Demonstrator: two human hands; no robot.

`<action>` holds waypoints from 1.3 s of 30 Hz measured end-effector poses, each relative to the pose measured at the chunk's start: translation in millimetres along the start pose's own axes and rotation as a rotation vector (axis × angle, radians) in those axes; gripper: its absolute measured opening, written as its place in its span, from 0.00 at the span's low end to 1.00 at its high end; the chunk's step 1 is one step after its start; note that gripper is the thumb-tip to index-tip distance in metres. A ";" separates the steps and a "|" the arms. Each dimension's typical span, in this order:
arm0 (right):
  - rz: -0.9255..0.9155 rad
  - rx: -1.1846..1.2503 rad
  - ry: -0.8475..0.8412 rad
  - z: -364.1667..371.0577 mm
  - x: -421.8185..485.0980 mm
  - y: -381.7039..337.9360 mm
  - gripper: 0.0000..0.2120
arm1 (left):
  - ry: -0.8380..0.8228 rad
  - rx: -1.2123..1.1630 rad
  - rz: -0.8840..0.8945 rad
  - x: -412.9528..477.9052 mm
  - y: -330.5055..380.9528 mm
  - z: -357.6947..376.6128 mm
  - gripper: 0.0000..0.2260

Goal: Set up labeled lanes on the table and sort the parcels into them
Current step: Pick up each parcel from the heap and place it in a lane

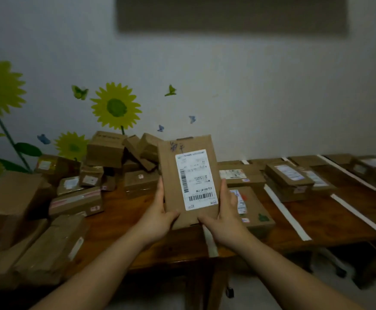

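I hold a flat brown cardboard parcel (188,182) upright above the wooden table (124,211), its white shipping label with barcode facing me. My left hand (160,211) grips its lower left edge and my right hand (224,211) grips its lower right edge. White tape strips (285,211) (357,213) run across the table's right half as lane dividers. Sorted parcels lie between them: one flat box (253,209) just behind my right hand, another (240,175) beyond it, and a stack (289,177) in the lane further right.
A heap of unsorted brown boxes (106,166) covers the table's left and back, with larger cartons (8,204) at the far left edge. More parcels (372,166) sit at the far right. A wall with sunflower stickers stands behind. A chair base (330,260) shows under the table.
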State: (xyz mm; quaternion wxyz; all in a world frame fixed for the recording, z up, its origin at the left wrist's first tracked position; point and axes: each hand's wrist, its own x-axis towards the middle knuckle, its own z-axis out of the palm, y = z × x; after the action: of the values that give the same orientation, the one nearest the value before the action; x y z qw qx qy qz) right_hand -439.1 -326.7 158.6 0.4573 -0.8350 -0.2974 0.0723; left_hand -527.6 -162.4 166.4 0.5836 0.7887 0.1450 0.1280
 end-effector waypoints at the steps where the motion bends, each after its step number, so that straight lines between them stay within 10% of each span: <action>1: -0.033 -0.028 -0.013 -17.9 -7.5 16.8 0.53 | -0.016 0.022 -0.021 5.5 4.5 23.5 0.43; 14: 0.234 -0.234 -0.056 -196.8 -56.5 219.4 0.37 | -0.337 0.471 -0.009 43.6 13.6 289.2 0.34; 22: 0.263 -0.243 -0.038 -211.0 -7.5 273.3 0.36 | -0.414 0.515 -0.082 116.1 -19.4 302.4 0.40; 30: 0.247 -0.451 -0.191 -218.9 47.8 328.5 0.37 | -0.437 1.058 -0.229 177.4 -84.3 292.3 0.41; 39: 0.230 -0.561 -0.508 -203.1 98.5 402.3 0.35 | -0.309 1.119 -0.353 180.5 -108.8 290.1 0.29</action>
State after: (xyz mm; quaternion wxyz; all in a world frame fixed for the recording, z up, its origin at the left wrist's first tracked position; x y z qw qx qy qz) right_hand -106.1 -580.5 -35.0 0.1124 -0.9109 -0.3137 0.2434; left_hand -261.5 -320.3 -14.9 0.1069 0.9494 0.2324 -0.1825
